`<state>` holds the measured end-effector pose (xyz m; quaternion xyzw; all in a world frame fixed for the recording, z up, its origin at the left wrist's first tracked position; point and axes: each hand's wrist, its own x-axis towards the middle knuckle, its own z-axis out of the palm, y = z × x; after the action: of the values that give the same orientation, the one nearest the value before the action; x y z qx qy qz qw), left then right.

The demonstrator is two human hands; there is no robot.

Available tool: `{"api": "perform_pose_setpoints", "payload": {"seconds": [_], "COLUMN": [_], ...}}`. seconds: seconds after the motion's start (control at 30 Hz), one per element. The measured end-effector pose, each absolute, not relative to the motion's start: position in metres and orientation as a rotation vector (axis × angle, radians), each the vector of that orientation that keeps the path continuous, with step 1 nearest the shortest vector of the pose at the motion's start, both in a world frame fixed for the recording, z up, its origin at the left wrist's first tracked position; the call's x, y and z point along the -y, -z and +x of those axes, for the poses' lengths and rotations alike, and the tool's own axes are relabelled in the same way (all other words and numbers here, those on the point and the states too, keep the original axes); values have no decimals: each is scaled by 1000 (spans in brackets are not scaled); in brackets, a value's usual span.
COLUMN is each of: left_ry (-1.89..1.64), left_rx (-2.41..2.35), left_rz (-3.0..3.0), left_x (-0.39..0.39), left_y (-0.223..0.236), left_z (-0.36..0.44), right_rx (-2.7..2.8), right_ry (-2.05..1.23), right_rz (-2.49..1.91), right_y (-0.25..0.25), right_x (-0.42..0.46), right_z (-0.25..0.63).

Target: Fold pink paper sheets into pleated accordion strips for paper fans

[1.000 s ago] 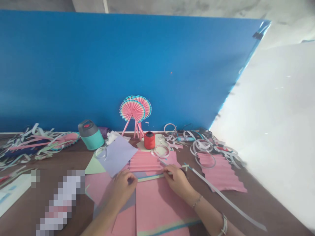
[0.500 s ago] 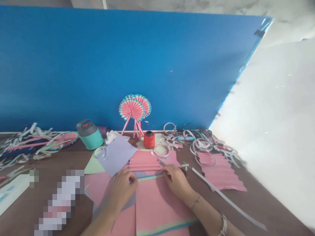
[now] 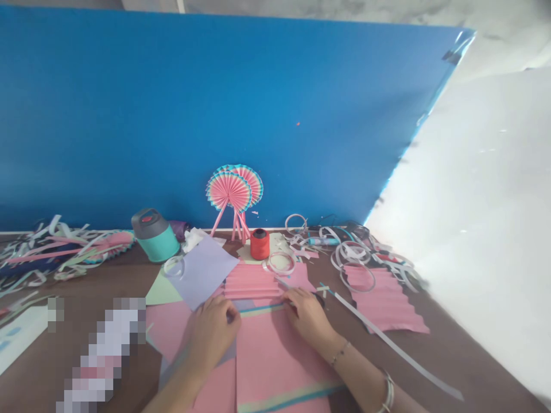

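A pink paper sheet [image 3: 271,355] lies on the brown table in front of me, its far part pleated [image 3: 252,282] into narrow folds. My left hand [image 3: 213,330] pinches the left end of the newest fold, where a blue-and-pale edge strip [image 3: 262,310] runs across. My right hand [image 3: 307,315] pinches the right end of the same fold. Both hands are closed on the paper and rest on the sheet.
A lilac sheet [image 3: 204,269] and a pale green one lie left of the pleats. Behind stand a red thread spool [image 3: 259,244], a teal flask [image 3: 155,234], pink paper fans [image 3: 232,192], tape rings [image 3: 282,263], another pleated pink sheet [image 3: 385,307] and paper strips [image 3: 51,255]. A blue board [image 3: 215,115] backs the table.
Both hands stay on the fold and have barely shifted; the view has tilted slightly.
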<state>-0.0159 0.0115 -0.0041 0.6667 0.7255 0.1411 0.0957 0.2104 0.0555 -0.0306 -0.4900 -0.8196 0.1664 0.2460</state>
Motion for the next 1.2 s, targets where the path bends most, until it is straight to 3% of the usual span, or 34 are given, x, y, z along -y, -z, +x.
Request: {"api": "perform_pose_setpoints", "payload": {"seconds": [0.77,1.0,1.1,1.2], "left_ry": [-416,-630,-834,-735], "left_rx": [-2176,-2119,-1938,-1556], "left_rz": [1946,1897,2105,2397], "left_x": [-10,-8,-2,8], "left_y": [8,9,13,16], "left_z": [-18,-26,-19,-6], "right_rx": [2240,2203,2230,2237], "right_ry": [-430,-418,-397,-395], "right_rz": [-1369,-1386,-1370,-1331], "right_y": [36,39,41,41], "right_x": [-54,-57,-60,-59], "right_z": [211,213,214,214]}}
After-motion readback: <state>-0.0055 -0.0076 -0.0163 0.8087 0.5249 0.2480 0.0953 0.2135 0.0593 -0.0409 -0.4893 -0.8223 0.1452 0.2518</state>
